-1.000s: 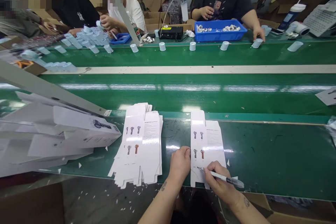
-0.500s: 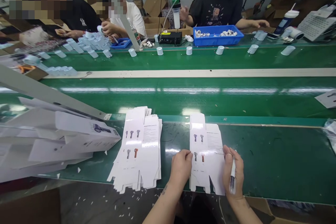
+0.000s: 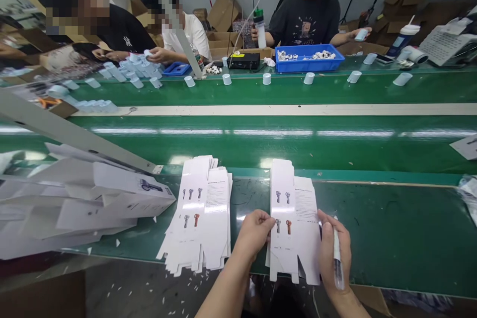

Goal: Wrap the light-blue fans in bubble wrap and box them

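Note:
A flat white printed carton sheet (image 3: 285, 253), with small pictures of devices on it, lies in front of me. My left hand (image 3: 254, 232) pinches its left edge between thumb and fingers. My right hand (image 3: 337, 253) rests against the right edge, its fingers closed round a white and clear pen (image 3: 337, 258). Left of my left hand is a stack of similar flat cartons (image 3: 216, 218), their edges uneven.
Folded white boxes (image 3: 122, 189) pile up at the left under a slanted metal bar (image 3: 74, 131). White cups (image 3: 267, 78) line the far green belt (image 3: 238, 93). Several people sit across, near a blue tray (image 3: 309, 63).
The view has shifted slightly. Both hands stay at the carton's edges. The person opposite at the right now holds a white cup, and the bottle in that person's other hand has moved.

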A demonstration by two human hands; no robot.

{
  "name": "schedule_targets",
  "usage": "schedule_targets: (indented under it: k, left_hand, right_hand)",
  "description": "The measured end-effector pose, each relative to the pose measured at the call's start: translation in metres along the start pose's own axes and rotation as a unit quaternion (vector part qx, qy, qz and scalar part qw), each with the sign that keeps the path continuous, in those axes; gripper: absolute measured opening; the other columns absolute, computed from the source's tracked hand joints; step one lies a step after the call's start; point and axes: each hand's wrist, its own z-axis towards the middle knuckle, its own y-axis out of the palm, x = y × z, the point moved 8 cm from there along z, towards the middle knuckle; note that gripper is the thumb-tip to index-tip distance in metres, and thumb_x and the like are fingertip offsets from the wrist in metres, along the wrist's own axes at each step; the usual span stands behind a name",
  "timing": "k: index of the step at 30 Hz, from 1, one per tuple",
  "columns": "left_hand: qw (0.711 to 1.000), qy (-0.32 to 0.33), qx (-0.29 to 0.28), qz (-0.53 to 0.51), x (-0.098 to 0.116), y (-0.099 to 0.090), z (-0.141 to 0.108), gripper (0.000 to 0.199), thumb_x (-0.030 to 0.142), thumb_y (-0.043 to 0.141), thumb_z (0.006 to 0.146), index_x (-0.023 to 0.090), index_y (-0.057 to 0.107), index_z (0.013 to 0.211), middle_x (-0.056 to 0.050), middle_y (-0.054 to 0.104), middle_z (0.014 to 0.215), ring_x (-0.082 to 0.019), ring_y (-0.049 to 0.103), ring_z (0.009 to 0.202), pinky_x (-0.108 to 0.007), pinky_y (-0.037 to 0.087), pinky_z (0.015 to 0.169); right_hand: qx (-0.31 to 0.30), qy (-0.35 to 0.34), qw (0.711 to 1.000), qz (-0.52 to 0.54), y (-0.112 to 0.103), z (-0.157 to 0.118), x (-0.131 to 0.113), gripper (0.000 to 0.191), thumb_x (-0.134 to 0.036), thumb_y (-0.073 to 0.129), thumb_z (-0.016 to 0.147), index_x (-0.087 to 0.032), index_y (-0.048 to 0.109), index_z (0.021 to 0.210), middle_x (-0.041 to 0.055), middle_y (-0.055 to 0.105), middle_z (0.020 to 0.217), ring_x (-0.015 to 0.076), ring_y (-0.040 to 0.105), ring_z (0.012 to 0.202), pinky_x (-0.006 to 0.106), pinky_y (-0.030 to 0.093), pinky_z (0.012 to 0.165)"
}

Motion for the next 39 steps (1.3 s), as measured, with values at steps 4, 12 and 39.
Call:
schedule_targets:
  k: [4, 12, 39]
  left_hand:
    - [0.994, 0.025, 0.026, -0.105, 0.013, -0.049, -0.017, 0.028, 0.040, 0.071, 0.064, 0.017, 0.054, 0.065, 0.003, 0.056, 0.055, -0.011, 0.051, 0.051, -0.022, 0.041, 0.052]
    - [0.968, -0.004, 0.252, 0.005, 0.005, -0.233, -0.055, 0.030, 0.045, 0.071, 0.055, 0.018, 0.062, 0.064, 0.001, 0.057, 0.052, -0.015, 0.051, 0.051, -0.026, 0.042, 0.052]
    - [0.964, 0.061, 0.055, 0.254, -0.016, 0.001, 0.010, 0.028, 0.024, 0.047, 0.086, 0.018, 0.073, 0.092, -0.009, 0.074, 0.096, -0.023, 0.065, 0.091, -0.029, 0.042, 0.077]
  right_hand:
    - [-0.021, -0.009, 0.996, 0.081, -0.001, 0.012, 0.014, 0.039, -0.048, 0.045, 0.092, -0.018, 0.056, 0.115, 0.0136, 0.058, 0.115, 0.0256, 0.063, 0.091, 0.045, 0.050, 0.079]
    - [-0.134, -0.116, 0.984, -0.035, 0.031, 0.027, 0.009, 0.021, -0.042, 0.053, 0.088, -0.022, 0.057, 0.087, 0.0004, 0.058, 0.069, 0.0186, 0.056, 0.064, 0.031, 0.047, 0.058]
    - [-0.259, -0.213, 0.939, -0.080, 0.041, -0.034, 0.001, 0.027, -0.037, 0.051, 0.090, -0.022, 0.054, 0.069, -0.0028, 0.054, 0.056, 0.0137, 0.054, 0.048, 0.025, 0.043, 0.047]
